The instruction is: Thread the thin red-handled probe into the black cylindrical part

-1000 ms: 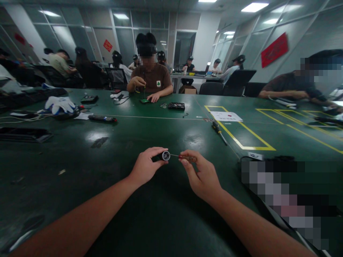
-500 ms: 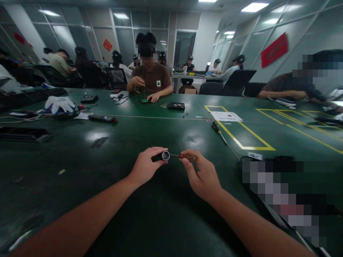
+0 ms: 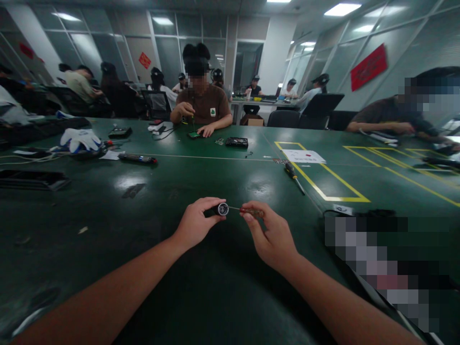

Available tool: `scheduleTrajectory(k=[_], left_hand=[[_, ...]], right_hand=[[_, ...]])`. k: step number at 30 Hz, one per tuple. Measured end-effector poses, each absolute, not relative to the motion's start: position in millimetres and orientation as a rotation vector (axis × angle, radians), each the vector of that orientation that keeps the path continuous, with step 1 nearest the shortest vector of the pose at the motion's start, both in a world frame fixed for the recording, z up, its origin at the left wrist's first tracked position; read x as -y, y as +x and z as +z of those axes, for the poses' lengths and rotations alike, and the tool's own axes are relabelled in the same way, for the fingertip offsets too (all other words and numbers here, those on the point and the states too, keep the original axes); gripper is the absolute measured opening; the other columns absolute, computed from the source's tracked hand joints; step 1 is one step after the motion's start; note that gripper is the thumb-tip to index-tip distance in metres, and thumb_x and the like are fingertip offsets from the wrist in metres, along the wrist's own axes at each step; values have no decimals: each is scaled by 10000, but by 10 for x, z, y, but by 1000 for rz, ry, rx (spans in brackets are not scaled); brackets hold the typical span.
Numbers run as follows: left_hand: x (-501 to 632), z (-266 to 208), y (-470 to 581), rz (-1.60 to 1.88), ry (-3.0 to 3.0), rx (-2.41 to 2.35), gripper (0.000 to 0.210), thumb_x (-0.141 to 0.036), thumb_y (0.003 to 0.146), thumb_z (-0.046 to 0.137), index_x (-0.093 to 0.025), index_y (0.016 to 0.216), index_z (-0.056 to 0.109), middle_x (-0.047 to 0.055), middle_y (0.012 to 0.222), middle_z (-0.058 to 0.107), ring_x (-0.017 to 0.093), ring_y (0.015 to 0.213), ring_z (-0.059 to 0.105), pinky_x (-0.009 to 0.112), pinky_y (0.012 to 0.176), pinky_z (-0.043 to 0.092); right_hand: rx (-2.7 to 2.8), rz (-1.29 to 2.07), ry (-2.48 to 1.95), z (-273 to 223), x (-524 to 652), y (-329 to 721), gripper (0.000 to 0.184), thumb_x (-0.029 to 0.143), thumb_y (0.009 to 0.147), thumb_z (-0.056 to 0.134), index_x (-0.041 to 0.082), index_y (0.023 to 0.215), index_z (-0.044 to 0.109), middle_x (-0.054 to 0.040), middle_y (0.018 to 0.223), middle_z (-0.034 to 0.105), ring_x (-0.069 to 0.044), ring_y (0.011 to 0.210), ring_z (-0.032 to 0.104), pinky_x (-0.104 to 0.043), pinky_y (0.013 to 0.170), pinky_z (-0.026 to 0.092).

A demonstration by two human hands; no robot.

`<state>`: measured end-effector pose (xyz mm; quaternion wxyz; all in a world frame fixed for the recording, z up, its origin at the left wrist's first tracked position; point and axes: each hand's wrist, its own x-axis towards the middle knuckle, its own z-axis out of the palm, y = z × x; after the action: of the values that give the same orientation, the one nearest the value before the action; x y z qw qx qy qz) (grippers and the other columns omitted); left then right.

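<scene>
Between its thumb and fingers, my left hand (image 3: 196, 221) grips a short dark cylindrical part (image 3: 223, 209) whose silvery round open end faces me. My right hand (image 3: 275, 233) is closed on the amber, see-through handle of a small screwdriver (image 3: 253, 211). The thin shaft points left and meets the edge of the cylinder; whether its tip goes inside I cannot tell. Both hands are held over the green table (image 3: 201, 297). Beyond them to the right lies a second screwdriver (image 3: 294, 178) with a black and yellow handle.
White gloves (image 3: 79, 140), a dark pen-like tool (image 3: 137, 159) and a black tray (image 3: 34, 179) lie on the left. A black box (image 3: 236, 142) and a paper sheet (image 3: 304, 156) are farther back. A co-worker (image 3: 201, 103) sits opposite; another person (image 3: 388, 115) works at right.
</scene>
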<state>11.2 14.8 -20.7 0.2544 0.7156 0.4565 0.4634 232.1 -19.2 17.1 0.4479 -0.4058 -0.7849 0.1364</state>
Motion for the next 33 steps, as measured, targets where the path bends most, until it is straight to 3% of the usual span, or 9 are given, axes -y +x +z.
scheduleTrajectory(k=[33], left_hand=[[-141, -184, 110, 1274, 1967, -1259, 411, -174, 784, 811, -261, 1181, 750, 58, 1202, 745, 250, 1151, 668, 454, 1067, 487]], right_hand=[[1983, 389, -994, 200, 227, 2328, 156, 269, 1007, 536, 245, 1147, 599, -64, 1012, 766, -221, 895, 752, -353, 803, 567]])
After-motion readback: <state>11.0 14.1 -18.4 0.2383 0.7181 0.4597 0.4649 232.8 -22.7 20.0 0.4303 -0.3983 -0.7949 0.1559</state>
